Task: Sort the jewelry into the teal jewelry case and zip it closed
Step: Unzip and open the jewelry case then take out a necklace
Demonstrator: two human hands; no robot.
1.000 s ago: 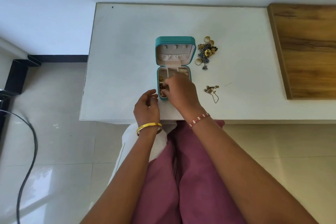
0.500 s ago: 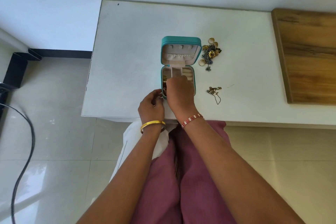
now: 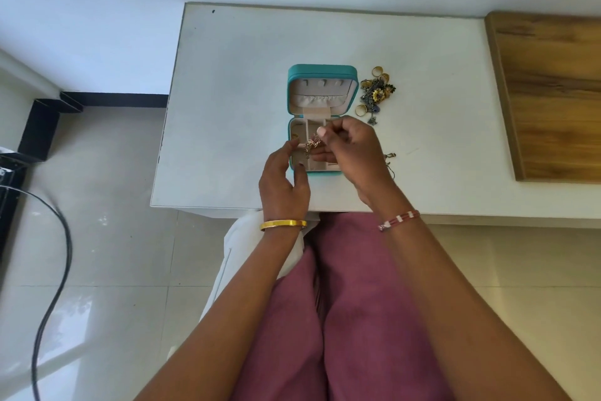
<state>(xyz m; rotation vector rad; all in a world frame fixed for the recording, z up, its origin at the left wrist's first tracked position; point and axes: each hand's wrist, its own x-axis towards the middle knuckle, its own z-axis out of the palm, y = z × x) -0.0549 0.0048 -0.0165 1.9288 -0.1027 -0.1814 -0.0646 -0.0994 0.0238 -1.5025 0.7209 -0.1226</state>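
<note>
White counter (image 3: pixel 227 101) carries an open teal jewelry case (image 3: pixel 322 75), with loose rings and brooches (image 3: pixel 375 93) just right of it. Over the case's near tray, the right hand (image 3: pixel 353 153) pinches a thin rose-gold chain (image 3: pixel 313 143) while the left hand (image 3: pixel 283 179), fingers loosely curled, touches its dangling end. It looks light, limp and tangle-prone, best pinched near its ends.

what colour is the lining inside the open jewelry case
Pale beige lining, inside the teal case; head view.
</note>
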